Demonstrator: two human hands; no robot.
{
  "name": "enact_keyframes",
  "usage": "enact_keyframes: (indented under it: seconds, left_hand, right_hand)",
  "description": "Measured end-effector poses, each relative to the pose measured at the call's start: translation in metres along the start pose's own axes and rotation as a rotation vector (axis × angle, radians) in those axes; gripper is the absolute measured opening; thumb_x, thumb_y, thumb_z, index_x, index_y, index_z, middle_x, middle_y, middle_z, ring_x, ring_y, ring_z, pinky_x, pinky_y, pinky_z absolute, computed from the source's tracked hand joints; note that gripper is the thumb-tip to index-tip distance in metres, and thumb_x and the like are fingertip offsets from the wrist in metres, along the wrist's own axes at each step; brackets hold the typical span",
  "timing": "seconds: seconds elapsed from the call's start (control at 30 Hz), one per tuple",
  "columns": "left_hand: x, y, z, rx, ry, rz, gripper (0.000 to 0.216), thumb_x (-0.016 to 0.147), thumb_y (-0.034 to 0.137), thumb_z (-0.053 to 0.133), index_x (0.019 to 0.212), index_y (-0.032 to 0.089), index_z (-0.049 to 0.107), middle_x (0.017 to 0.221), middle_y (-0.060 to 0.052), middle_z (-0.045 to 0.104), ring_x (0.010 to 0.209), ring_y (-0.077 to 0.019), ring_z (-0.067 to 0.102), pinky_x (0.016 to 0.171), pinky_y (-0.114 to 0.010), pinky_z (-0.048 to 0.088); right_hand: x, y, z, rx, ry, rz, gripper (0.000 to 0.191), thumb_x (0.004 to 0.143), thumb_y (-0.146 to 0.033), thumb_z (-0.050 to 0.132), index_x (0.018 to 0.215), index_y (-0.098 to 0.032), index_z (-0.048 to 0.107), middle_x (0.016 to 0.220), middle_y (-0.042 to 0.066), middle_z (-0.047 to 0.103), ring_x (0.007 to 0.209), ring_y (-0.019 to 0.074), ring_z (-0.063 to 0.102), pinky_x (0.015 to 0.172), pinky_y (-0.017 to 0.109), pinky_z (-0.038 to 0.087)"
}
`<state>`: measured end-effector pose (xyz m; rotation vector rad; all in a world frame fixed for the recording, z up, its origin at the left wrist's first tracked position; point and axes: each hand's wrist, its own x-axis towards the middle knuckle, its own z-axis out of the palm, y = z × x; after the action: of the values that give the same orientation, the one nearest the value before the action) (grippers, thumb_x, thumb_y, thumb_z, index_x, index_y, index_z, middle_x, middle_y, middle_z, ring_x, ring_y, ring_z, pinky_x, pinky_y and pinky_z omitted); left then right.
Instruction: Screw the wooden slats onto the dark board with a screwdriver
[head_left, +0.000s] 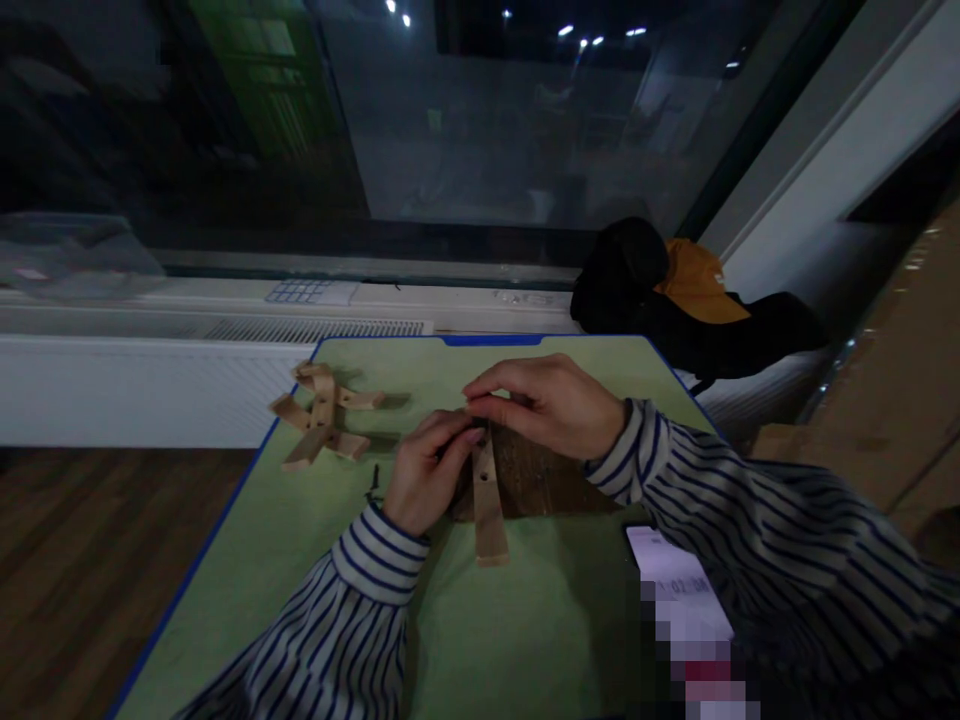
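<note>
A pale wooden strip with a dark hole lies across the left part of a dark brown board. My left hand is closed at the strip's far end, thumb and fingers pressed on it. Just above that end, my right hand makes a pinch with thumb and forefinger; whatever sits between those fingertips is too small to make out. The strip's far end is hidden by both hands. Left of my left hand are a few small dark screws.
At the table's back left stands a piece built from several wooden strips. A lit phone lies by my right forearm. Behind the green table are a radiator, a window, and a black bag with an orange cap. Cardboard rises at right.
</note>
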<state>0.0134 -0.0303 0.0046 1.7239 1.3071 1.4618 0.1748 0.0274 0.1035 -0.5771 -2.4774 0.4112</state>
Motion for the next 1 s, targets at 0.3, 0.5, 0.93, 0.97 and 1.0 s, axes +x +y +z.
enact_keyframes:
  seconds: [0.3, 0.5, 0.93, 0.97, 1.0]
  left_hand:
    - [-0.008, -0.003, -0.020, 0.087, -0.134, -0.271, 0.021, 0.080, 0.037, 0.060, 0.085, 0.017, 0.062, 0.069, -0.001, 0.063, 0.057, -0.0131, 0.056, 0.053, -0.023, 0.044]
    - [-0.013, 0.000, -0.025, 0.280, -0.305, -0.329, 0.024, 0.077, 0.042, 0.061, 0.073, 0.018, 0.057, 0.059, 0.002, 0.057, 0.052, -0.0133, 0.052, 0.047, -0.022, 0.037]
    - [-0.017, 0.007, -0.018, 0.230, -0.463, -0.586, 0.018, 0.077, 0.038, 0.059, 0.074, 0.021, 0.054, 0.071, 0.001, 0.062, 0.066, -0.0175, 0.057, 0.059, -0.027, 0.041]
    - [-0.016, 0.007, -0.018, 0.229, -0.457, -0.596, 0.017, 0.077, 0.038, 0.060, 0.074, 0.022, 0.054, 0.071, 0.000, 0.063, 0.066, -0.0179, 0.058, 0.058, -0.027, 0.041]
    - [-0.016, 0.008, -0.017, 0.226, -0.454, -0.602, 0.016, 0.077, 0.037, 0.060, 0.074, 0.022, 0.055, 0.071, 0.000, 0.064, 0.066, -0.0182, 0.059, 0.058, -0.027, 0.042]
  right_hand:
    - [0.004, -0.005, -0.013, 0.006, -0.147, -0.050, 0.022, 0.091, -0.025, 0.048, 0.104, -0.015, 0.062, 0.101, 0.005, 0.067, 0.093, 0.0137, 0.061, 0.083, 0.027, 0.047]
    - [-0.004, -0.009, -0.018, 0.057, -0.255, -0.044, 0.031, 0.092, -0.017, 0.044, 0.122, -0.014, 0.052, 0.123, 0.005, 0.059, 0.114, 0.0091, 0.052, 0.098, 0.021, 0.041]
    - [-0.022, -0.003, 0.000, -0.056, 0.053, -0.026, 0.028, 0.084, -0.022, 0.058, 0.112, -0.025, 0.055, 0.104, 0.002, 0.068, 0.099, 0.0083, 0.062, 0.091, 0.010, 0.045]
    - [-0.021, -0.003, -0.001, -0.035, 0.042, -0.033, 0.030, 0.084, -0.020, 0.058, 0.112, -0.026, 0.055, 0.104, 0.002, 0.068, 0.099, 0.0079, 0.062, 0.091, 0.009, 0.045]
    - [-0.020, -0.002, -0.003, -0.017, 0.023, -0.039, 0.032, 0.083, -0.017, 0.057, 0.113, -0.027, 0.054, 0.104, 0.001, 0.067, 0.099, 0.0076, 0.062, 0.090, 0.009, 0.045]
